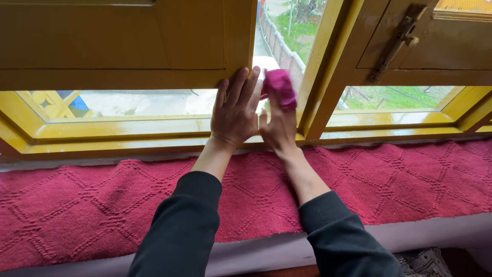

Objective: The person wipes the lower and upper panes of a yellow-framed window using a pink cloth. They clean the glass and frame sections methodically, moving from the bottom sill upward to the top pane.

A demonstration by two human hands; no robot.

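Observation:
My left hand (234, 109) is pressed flat, fingers spread, against the lower corner of an open yellow wooden window sash (123, 46). Just to its right, my right hand (279, 125) grips a bunched pink cloth (280, 88) and holds it up in the gap between that sash and the yellow window frame post (320, 66). Both arms wear dark long sleeves. The two hands nearly touch.
A red woven mat (77, 205) covers the wide sill below the windows. A second yellow sash at the right carries a brass latch (400, 38). Outside lie grass, a wall and a paved path.

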